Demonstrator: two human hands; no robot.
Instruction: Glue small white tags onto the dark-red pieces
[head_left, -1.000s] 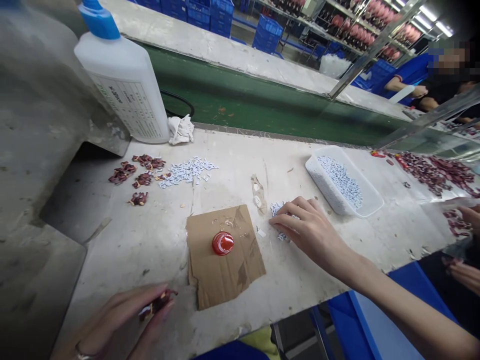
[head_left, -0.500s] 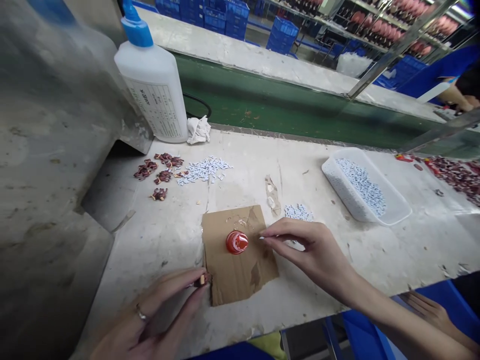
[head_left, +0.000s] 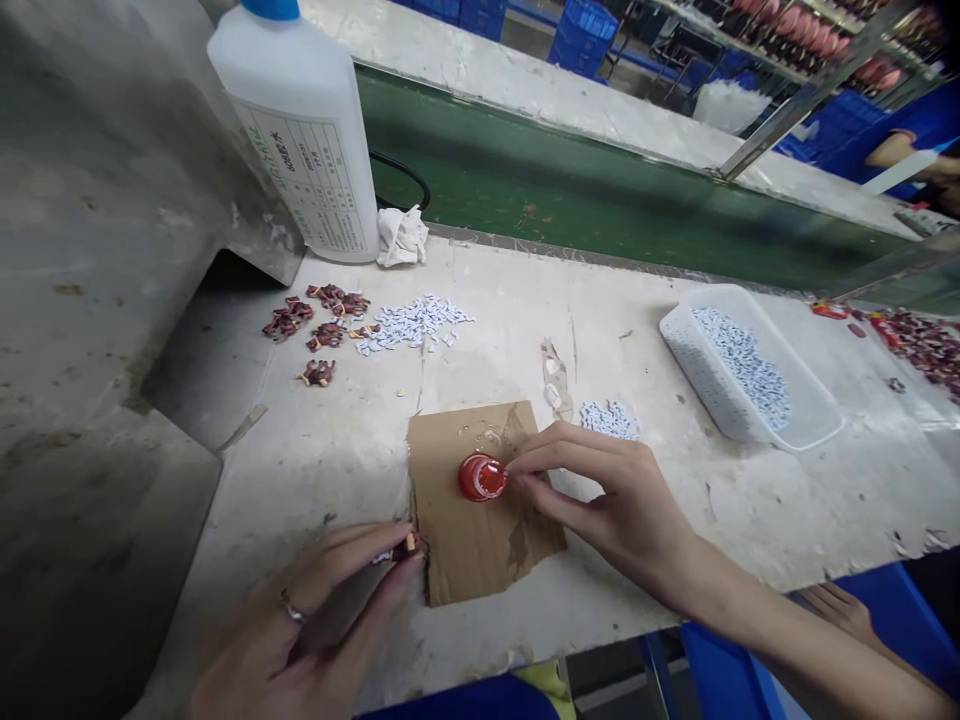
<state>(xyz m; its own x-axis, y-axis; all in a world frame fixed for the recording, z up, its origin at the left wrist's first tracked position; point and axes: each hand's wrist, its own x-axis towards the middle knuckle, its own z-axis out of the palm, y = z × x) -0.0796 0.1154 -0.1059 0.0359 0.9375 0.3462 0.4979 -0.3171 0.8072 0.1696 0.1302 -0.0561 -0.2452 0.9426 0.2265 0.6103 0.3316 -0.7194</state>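
My left hand (head_left: 300,620), with a ring on one finger, pinches a small dark brown figure piece (head_left: 405,546) with a tan end, beside the left edge of a cardboard sheet (head_left: 461,570). On the cardboard stands a small red cap (head_left: 481,478) with a glossy wet top. My right hand (head_left: 622,490) has thumb and forefinger pressed together at the cap's right rim. The small white piece it pinched half a second ago is mostly hidden by the fingertips. Beyond this hand lies a small pile of white pieces (head_left: 609,420).
More white pieces (head_left: 416,323) and several brown figure pieces (head_left: 319,373) lie back left. A bottle (head_left: 300,140) and crumpled tissue (head_left: 403,236) stand behind them. A plastic tub (head_left: 814,425) of white pieces sits right. A metal housing (head_left: 90,250) borders the left; another person's hand (head_left: 844,610) shows lower right.
My right hand has moved left, bringing its fingertips to the red cap's rim. My left hand still holds the brown piece in about the same place. The view has tilted down slightly.
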